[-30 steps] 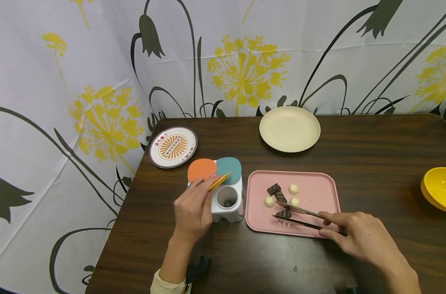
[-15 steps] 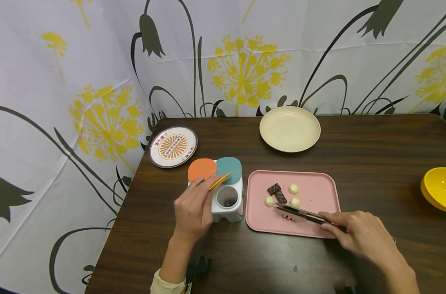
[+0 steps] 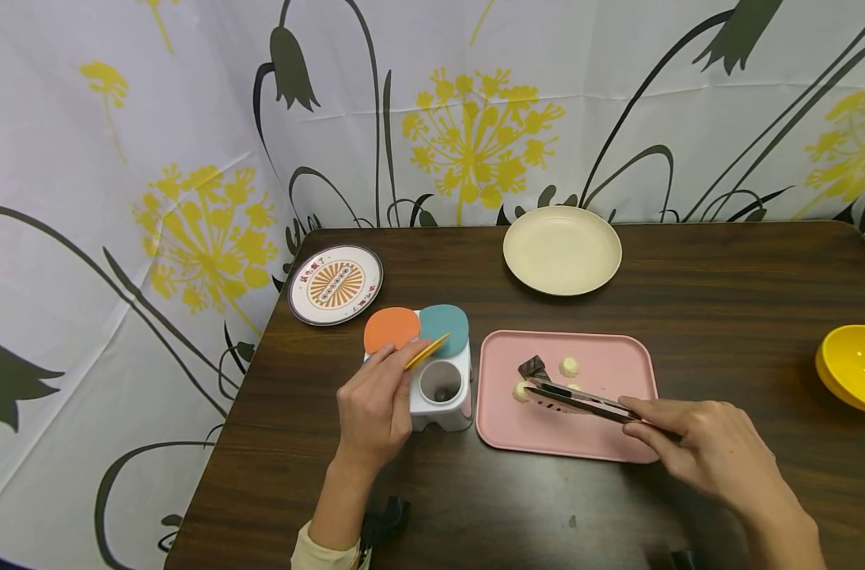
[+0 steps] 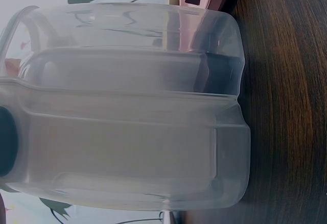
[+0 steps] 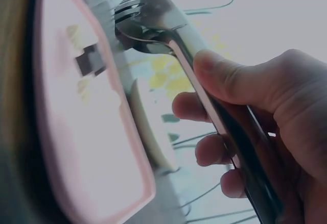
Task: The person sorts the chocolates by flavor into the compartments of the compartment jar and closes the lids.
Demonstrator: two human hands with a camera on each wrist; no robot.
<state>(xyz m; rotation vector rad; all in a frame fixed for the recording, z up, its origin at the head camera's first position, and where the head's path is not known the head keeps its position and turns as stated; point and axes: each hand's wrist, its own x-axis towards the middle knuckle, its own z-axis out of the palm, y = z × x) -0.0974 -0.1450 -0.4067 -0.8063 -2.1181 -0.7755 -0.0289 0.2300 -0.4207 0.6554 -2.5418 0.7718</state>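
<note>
My left hand (image 3: 375, 404) holds up a yellow lid (image 3: 428, 351) over a white container (image 3: 442, 413); the compartment under it is uncovered, with something dark at the bottom. My right hand (image 3: 703, 451) grips metal tongs (image 3: 582, 401), one head forked and the other spoon-like in the right wrist view. The heads are close together above the pink tray (image 3: 617, 439). A dark shape (image 5: 125, 41) shows at the tong heads, partly hidden. On the tray lie ridged dark chocolate pieces (image 3: 532, 366) and round cream-white pieces (image 3: 568, 366), some covered by the tongs.
An orange lid (image 3: 392, 330) and a teal lid (image 3: 444, 328) cover other compartments of the container. Behind stand a patterned plate (image 3: 335, 285) and a cream plate (image 3: 563, 250). A yellow bowl (image 3: 859, 368) is at the far right. A flowered cloth hangs behind the table.
The tongs have closed around the nearest dark chocolate piece, which no longer shows on the tray. They have then shifted slightly left. The left hand stays put with the lid.
</note>
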